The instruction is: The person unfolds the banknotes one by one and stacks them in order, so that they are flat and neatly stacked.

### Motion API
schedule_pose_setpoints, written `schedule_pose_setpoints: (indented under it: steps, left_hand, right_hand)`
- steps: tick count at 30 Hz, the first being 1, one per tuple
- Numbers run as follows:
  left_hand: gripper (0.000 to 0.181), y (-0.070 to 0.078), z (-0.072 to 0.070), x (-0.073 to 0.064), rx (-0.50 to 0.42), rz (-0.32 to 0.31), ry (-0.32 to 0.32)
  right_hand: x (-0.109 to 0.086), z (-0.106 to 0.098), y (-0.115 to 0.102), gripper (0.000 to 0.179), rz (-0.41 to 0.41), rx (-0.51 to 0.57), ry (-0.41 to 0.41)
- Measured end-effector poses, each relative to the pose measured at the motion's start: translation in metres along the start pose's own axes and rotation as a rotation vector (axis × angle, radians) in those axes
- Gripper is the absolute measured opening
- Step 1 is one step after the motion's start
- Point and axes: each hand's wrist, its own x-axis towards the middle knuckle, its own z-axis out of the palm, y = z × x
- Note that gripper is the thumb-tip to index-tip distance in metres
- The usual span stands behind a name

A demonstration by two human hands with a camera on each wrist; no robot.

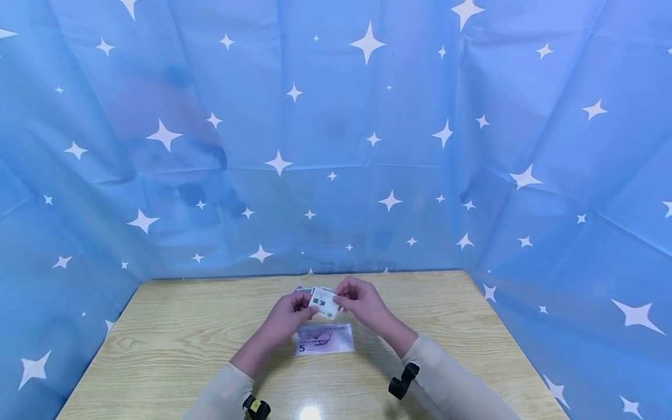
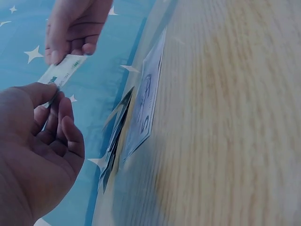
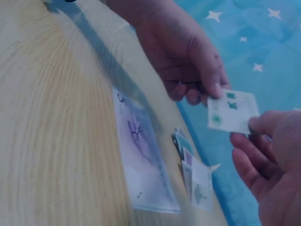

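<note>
Both hands hold a small white banknote with green print (image 1: 324,302) above the table, and it looks folded. My left hand (image 1: 289,315) pinches its left side between thumb and fingers. At the opposite edge, the thumb and fingers of my right hand (image 1: 364,300) grip it. Below the hands lies a purple banknote marked 5 (image 1: 325,339), flat on the table; the right wrist view suggests more than one layer there. Just beyond it, a loose pile of folded notes (image 3: 200,186) sits partly hidden behind the hands in the head view.
The wooden table (image 1: 184,338) reaches back to a blue curtain with white stars (image 1: 336,140), which also closes in both sides. A black wrist device (image 1: 403,382) is strapped on the right sleeve, another (image 1: 257,407) on the left.
</note>
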Motion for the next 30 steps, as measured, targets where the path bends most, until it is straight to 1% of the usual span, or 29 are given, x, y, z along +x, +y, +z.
schedule_pose_setpoints:
  steps: [6,8,10,14,17,20,24,27,30]
  left_hand:
    - [0.011,0.001,-0.003,0.003,-0.059,-0.021,0.104]
    - [0.011,0.001,-0.004,0.005,-0.070,-0.020,0.123]
    - [0.012,0.001,-0.004,0.006,-0.071,-0.020,0.130]
    - [0.011,0.002,-0.005,0.006,-0.058,-0.014,0.105]
    - [0.013,0.003,-0.005,0.006,-0.040,0.008,0.073]
    - [0.015,0.003,-0.004,0.004,-0.022,0.021,0.032]
    - [0.014,0.003,-0.002,0.003,-0.021,0.028,-0.017]
    - [0.013,0.002,0.000,0.003,-0.032,0.036,-0.030]
    - [0.014,0.001,0.001,0.002,-0.034,0.037,-0.047]
  right_hand:
    - [-0.006,0.005,0.011,0.006,0.025,0.072,-0.039]
    - [-0.007,0.008,0.014,0.006,0.024,0.075,-0.057]
    - [-0.008,0.010,0.014,0.007,0.023,0.064,-0.063]
    - [-0.007,0.011,0.012,0.014,0.017,0.000,-0.016]
    - [-0.005,0.011,0.006,0.018,0.006,-0.041,0.015]
    - [-0.001,0.011,0.001,0.018,-0.015,-0.052,0.001]
    - [0.001,0.010,-0.001,0.011,-0.026,-0.042,-0.040]
    - [0.001,0.010,0.000,0.007,-0.026,-0.039,-0.051]
    - [0.000,0.009,0.000,0.007,-0.025,-0.038,-0.046]
